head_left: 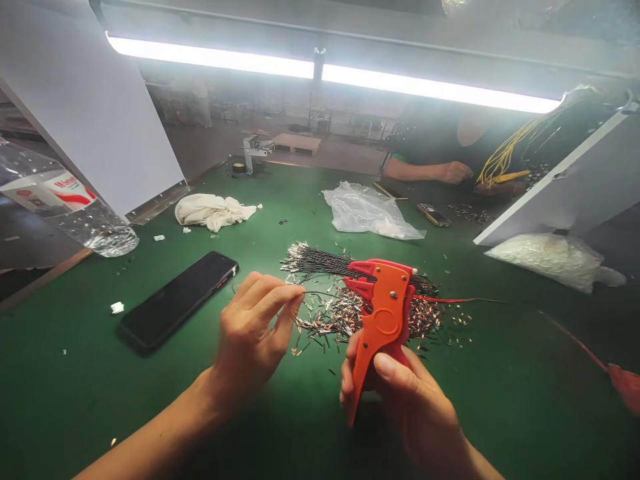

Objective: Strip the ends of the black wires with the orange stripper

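My left hand is closed in a pinch on a thin black wire. The wire runs right toward the red jaws of an orange and red wire stripper; whether its end sits between them I cannot tell. My right hand is wrapped round the stripper's handles and holds it upright. Behind the jaws lies a bundle of black wires with pale, bare-looking tips at the left. Under the tool spreads a heap of wire scraps, black and copper coloured. A red wire stretches right from behind the stripper.
A black phone lies left on the green table, near a plastic bottle. Further back are a white cloth, a clear plastic bag and a filled bag. Across the table, another person's hand rests near yellow wires.
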A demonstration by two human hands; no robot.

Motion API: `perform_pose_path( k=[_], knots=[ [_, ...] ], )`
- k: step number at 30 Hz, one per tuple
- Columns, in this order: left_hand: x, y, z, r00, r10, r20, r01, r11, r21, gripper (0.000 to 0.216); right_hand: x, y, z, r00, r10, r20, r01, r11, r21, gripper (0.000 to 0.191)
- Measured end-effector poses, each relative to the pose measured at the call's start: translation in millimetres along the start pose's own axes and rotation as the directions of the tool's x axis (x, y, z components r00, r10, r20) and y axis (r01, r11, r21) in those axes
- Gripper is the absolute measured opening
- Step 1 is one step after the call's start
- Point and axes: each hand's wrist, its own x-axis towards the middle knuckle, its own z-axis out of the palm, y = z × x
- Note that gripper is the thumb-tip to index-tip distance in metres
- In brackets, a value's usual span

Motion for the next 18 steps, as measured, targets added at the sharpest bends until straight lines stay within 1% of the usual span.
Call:
perform_pose_path(
  k=[2, 5, 8, 10, 13, 18],
  knots=[
    [1.7, 0.6, -1.7, 0.999, -0.02, -0.041, 0.021, 1.0, 0.016, 0.014, -2.4, 0.6, 1.7, 1.0, -0.006, -0.006, 0.005, 0.998, -0.068, 0.032],
    [3.4, 1.5, -3.3, 0.998, -0.034, -0.06, 0.035, 0.999, 0.017, 0.014, -6.2, 2.2, 5.7, 0.999, 0.041, -0.005, -0.041, 0.989, -0.143, 0.035],
    [3.4, 2.2, -3.2, 0.998, -0.031, -0.047, 0.031, 0.999, 0.008, 0.015, -7.5, 2.7, 8.5, 0.994, 0.091, 0.062, -0.079, 0.982, -0.171, 0.038],
    [3.0, 2.3, -2.7, 0.998, -0.035, -0.049, 0.035, 0.999, -0.006, 0.015, -7.0, 2.7, 8.7, 0.989, 0.108, 0.1, -0.09, 0.982, -0.168, 0.038],
    [2.6, 1.8, -2.2, 0.997, -0.061, -0.047, 0.059, 0.997, -0.039, 0.014, -5.5, 3.1, 7.1, 0.983, 0.132, 0.127, -0.116, 0.985, -0.13, 0.038],
    [2.6, 1.4, -2.7, 0.996, -0.087, -0.02, 0.085, 0.992, -0.095, 0.014, -5.6, 4.1, 4.2, 0.965, 0.164, 0.205, -0.153, 0.986, -0.069, 0.037]
  ],
)
